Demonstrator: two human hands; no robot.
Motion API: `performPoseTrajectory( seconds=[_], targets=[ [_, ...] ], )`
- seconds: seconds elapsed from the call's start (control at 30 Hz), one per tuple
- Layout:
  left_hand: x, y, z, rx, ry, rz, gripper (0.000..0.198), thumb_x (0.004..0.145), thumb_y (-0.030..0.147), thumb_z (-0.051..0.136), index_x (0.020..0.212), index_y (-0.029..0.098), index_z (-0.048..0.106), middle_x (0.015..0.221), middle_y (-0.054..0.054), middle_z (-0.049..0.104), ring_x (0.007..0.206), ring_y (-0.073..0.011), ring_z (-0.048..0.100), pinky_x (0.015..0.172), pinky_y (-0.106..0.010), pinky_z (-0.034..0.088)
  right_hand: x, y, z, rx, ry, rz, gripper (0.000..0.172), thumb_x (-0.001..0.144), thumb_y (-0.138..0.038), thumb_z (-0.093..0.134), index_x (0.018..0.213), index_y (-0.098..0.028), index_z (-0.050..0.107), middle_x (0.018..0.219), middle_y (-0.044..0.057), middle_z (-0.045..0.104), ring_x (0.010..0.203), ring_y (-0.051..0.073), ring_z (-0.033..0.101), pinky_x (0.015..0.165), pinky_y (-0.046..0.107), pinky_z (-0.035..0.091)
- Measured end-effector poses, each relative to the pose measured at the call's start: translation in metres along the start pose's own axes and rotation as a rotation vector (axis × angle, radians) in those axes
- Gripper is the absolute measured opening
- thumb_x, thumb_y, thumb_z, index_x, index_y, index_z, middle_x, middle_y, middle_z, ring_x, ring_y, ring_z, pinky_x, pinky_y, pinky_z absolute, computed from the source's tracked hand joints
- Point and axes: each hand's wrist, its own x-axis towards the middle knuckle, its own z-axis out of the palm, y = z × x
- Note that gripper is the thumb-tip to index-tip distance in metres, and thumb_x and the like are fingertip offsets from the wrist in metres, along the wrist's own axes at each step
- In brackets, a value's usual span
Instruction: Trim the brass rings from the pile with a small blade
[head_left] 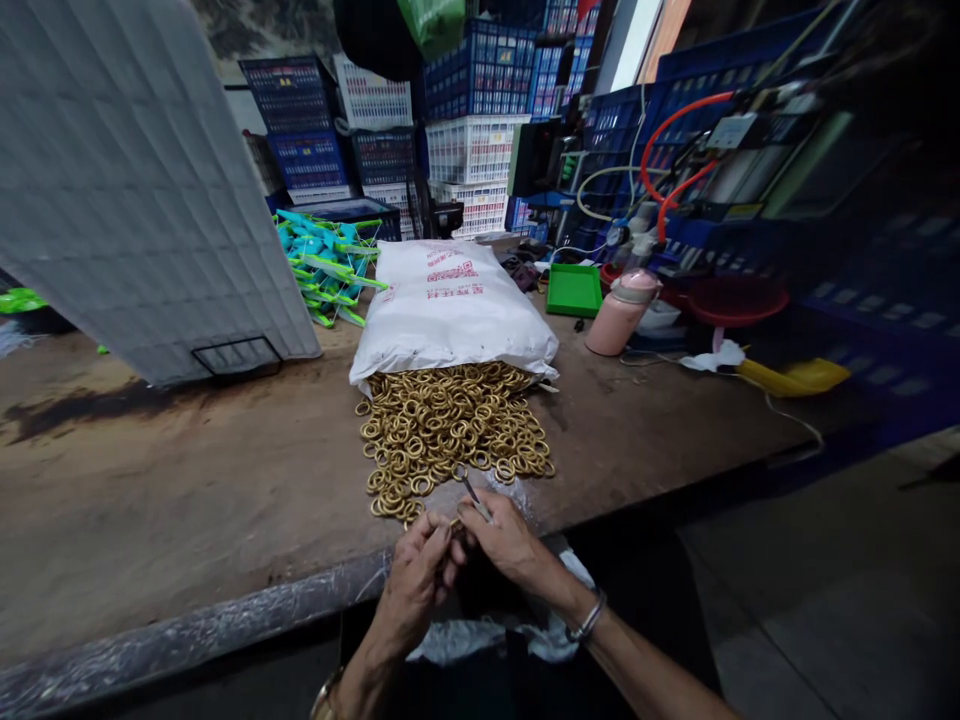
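A heap of brass rings [450,425] spills from an open white sack [450,305] lying on the worn wooden bench [187,480]. Both my hands meet at the bench's near edge, just in front of the heap. My left hand [416,580] is closed in a pinch on a small thing I cannot make out. My right hand [506,540] grips a thin metal tool [472,492] whose tip points up into the rings. A bracelet [587,620] circles my right wrist.
A grey slatted panel [150,200] leans at the left. Teal plastic parts [326,265], a green tray [574,290], a pink bottle [622,310], a red bowl [735,300] and a yellow scoop [799,377] stand behind. Stacked crates [472,110] and a machine with hoses [712,150] fill the back.
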Motion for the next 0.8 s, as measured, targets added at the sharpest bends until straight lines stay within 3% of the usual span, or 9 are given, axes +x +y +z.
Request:
performPoseTrajectory(
  seconds=[0.17,0.3,0.4,0.7,0.8],
  targets=[
    [0.003,-0.004,0.0,-0.004,0.036,0.003,0.027,0.079,0.044,0.049,0.073,0.018,0.047,0.057,0.005,0.048,0.038,-0.0032,0.029,0.035,-0.015,0.019,-0.002,0.001,-0.004,-0.15,0.037,-0.031,0.022,0.081,-0.023,0.035,0.063,-0.017,0.046,0.055,-0.003,0.047,0.052,0.009,0.043,0.053,0.021,0.031],
    [0.003,-0.004,0.001,-0.059,0.076,0.029,0.026,0.076,0.043,0.054,0.076,0.018,0.046,0.058,0.005,0.048,0.041,-0.0032,0.033,0.038,-0.015,0.022,-0.009,0.01,-0.001,-0.402,-0.029,-0.145,0.012,0.075,-0.013,0.039,0.075,-0.018,0.05,0.061,-0.002,0.051,0.056,0.01,0.044,0.054,0.021,0.027],
    [0.003,-0.003,0.002,-0.082,0.109,0.037,0.03,0.071,0.044,0.059,0.078,0.018,0.046,0.057,0.006,0.049,0.043,-0.0034,0.036,0.04,-0.015,0.023,-0.013,0.016,0.002,-0.532,-0.059,-0.191,0.021,0.068,-0.008,0.039,0.083,-0.019,0.05,0.066,-0.001,0.054,0.059,0.011,0.045,0.056,0.023,0.026],
    [0.002,-0.007,-0.001,0.058,0.171,0.035,0.035,0.069,0.051,0.057,0.075,0.019,0.044,0.052,0.008,0.048,0.036,-0.0028,0.032,0.036,-0.015,0.02,-0.015,0.012,0.005,-0.737,-0.065,-0.154,0.028,0.067,-0.007,0.037,0.091,-0.017,0.049,0.073,0.002,0.058,0.066,0.015,0.05,0.058,0.025,0.027],
    [-0.006,-0.002,0.002,0.09,0.14,-0.013,0.035,0.072,0.051,0.053,0.067,0.018,0.044,0.044,0.009,0.041,0.033,-0.0022,0.027,0.034,-0.014,0.018,-0.01,0.012,-0.001,-0.824,-0.061,-0.09,0.027,0.07,-0.008,0.037,0.092,-0.016,0.05,0.074,0.004,0.06,0.066,0.016,0.052,0.057,0.025,0.027]
  ],
)
